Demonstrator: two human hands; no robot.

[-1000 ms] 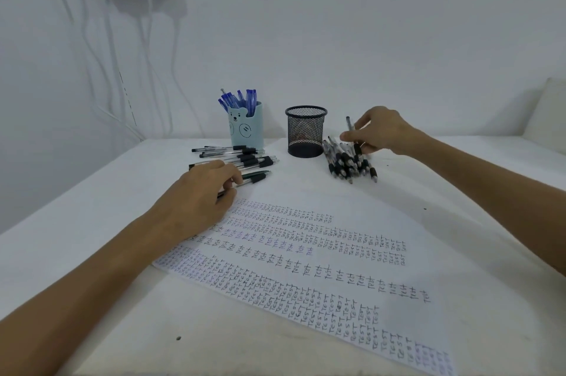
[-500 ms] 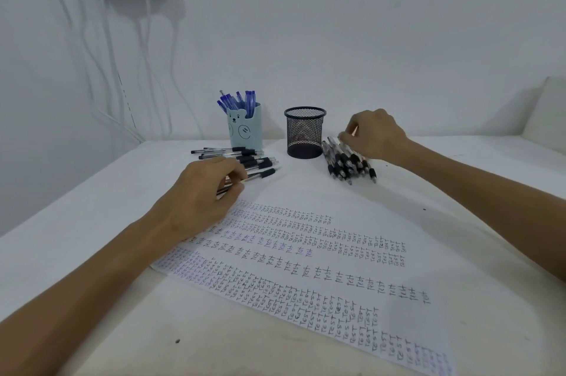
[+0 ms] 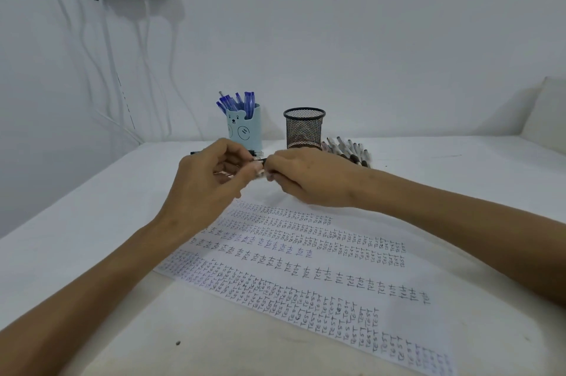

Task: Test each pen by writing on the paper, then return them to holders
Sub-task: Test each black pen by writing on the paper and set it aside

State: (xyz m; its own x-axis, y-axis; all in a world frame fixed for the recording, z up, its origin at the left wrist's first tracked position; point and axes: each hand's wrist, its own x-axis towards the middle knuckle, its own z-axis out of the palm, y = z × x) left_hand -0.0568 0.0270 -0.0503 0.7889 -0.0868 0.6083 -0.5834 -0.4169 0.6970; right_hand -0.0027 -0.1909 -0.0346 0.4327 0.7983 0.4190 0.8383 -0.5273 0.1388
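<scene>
Left hand (image 3: 211,179) and right hand (image 3: 309,179) meet fingertip to fingertip above the far edge of the paper (image 3: 306,277), both raised off the table (image 3: 76,253). Each hand has its fingers curled and pinches one end of a single pen (image 3: 259,161).

Pen: only a short stretch shows between the two sets of fingertips, dark on top with a paler part below. It lies roughly level, crosswise between the hands, in front of the bear holder (image 3: 245,129) and the mesh holder (image 3: 304,129). Its tip, cap and full length are covered by the fingers, so its colour cannot be stated with certainty.

Paper: white, lying flat and angled on the table, filled with rows of small handwriting.

Bear holder: pale blue, upright, with blue pens (image 3: 237,100) standing in it. Mesh holder: black, upright, just to the right; its contents cannot be made out. A pile of black pens (image 3: 346,149) lies right of it, partly hidden by the right hand. One dark pen end (image 3: 194,152) shows behind the left hand.
</scene>
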